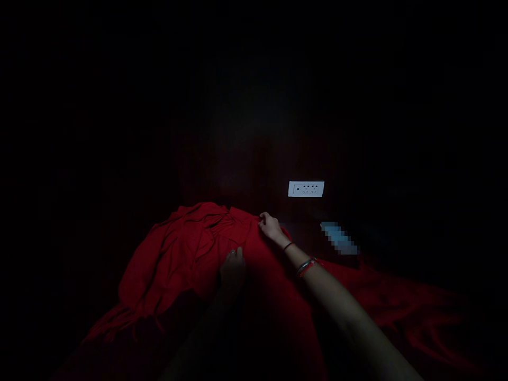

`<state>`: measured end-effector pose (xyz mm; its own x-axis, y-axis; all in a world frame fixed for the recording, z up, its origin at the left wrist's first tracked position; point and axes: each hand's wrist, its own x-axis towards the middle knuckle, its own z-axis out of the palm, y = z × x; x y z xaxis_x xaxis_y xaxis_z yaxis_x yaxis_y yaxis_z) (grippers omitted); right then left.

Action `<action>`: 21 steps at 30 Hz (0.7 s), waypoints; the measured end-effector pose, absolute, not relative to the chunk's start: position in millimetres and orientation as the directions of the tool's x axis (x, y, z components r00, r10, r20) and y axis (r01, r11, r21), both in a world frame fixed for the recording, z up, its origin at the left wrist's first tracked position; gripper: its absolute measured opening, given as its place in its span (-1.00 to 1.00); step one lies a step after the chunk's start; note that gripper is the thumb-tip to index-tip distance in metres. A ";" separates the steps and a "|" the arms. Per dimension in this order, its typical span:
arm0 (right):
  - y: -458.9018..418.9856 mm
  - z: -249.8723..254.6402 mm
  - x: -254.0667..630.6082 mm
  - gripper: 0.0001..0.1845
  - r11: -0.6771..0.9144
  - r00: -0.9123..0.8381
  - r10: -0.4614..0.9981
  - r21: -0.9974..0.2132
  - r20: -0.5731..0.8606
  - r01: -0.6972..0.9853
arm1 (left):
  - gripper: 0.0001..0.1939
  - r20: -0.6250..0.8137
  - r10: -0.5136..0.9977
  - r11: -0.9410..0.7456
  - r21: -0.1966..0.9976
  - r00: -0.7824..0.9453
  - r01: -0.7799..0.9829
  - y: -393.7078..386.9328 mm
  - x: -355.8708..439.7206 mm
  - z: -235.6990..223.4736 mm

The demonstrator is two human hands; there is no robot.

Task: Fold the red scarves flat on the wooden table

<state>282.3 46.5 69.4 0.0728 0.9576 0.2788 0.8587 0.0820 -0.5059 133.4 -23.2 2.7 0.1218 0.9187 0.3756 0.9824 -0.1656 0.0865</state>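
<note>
A red fringed shawl (pixel 170 259) lies in loose folds across the middle, its tassels trailing at the lower left. My right hand (pixel 271 227) reaches to its far edge, with the fingers closed on the fabric there. Nearer to me and in deep shadow, my left hand (pixel 233 267) is curled against the shawl, fingers bent and closed over the cloth. A ring shows on a left finger. Bracelets (pixel 306 266) and a thin dark band circle my right wrist. Darkness hides much of the left forearm and the shawl's near part.
A white socket panel (pixel 306 189) is set in the dark surface behind the shawl. To the right lies a blurred-out, light blue rectangular object (pixel 339 238). More red cloth (pixel 397 301) spreads at the lower right. Most of the surroundings are too dark to make out.
</note>
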 end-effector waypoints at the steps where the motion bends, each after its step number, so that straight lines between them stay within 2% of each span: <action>1: 31.7 67.3 290.3 -0.59 0.101 0.060 0.950 -0.483 0.307 0.870 | -0.67 0.410 0.900 -0.192 0.067 0.149 0.979 -25.1 136.5 3.2; 3: -3.8 59.1 309.7 -0.54 0.147 0.006 0.935 -0.402 0.355 0.904 | -0.67 0.448 0.861 -0.291 0.042 0.242 0.956 -30.1 144.7 2.1; 4: -23.3 53.0 320.0 -0.52 0.135 -0.010 0.946 -0.364 0.324 0.922 | -0.67 0.458 0.833 -0.364 0.035 0.309 0.931 -33.3 149.5 0.0; 7: -78.4 29.1 346.3 -0.41 0.084 -0.045 0.990 -0.301 0.137 0.950 | -0.57 0.469 0.699 -0.614 0.006 0.540 0.789 -44.1 163.0 -12.1; 9: -104.3 12.8 356.4 -0.33 0.077 -0.078 0.997 -0.262 0.008 0.962 | -0.49 0.425 0.627 -0.716 -0.014 0.653 0.698 -50.0 168.4 -22.0; 11: -118.3 0.0 360.5 -0.32 0.082 -0.095 0.994 -0.212 -0.052 0.974 | -0.47 0.367 0.603 -0.754 -0.029 0.708 0.657 -53.2 169.9 -30.3; 15: -121.8 -11.7 359.6 -0.35 0.103 -0.105 0.994 -0.142 -0.012 0.985 | -0.49 0.335 0.612 -0.747 -0.052 0.716 0.663 -53.7 166.7 -36.6; 21: -119.0 -13.5 358.8 -0.33 0.122 -0.121 0.993 -0.150 0.013 0.981 | -0.44 0.315 0.647 -0.722 -0.036 0.694 0.691 -54.9 165.7 -30.9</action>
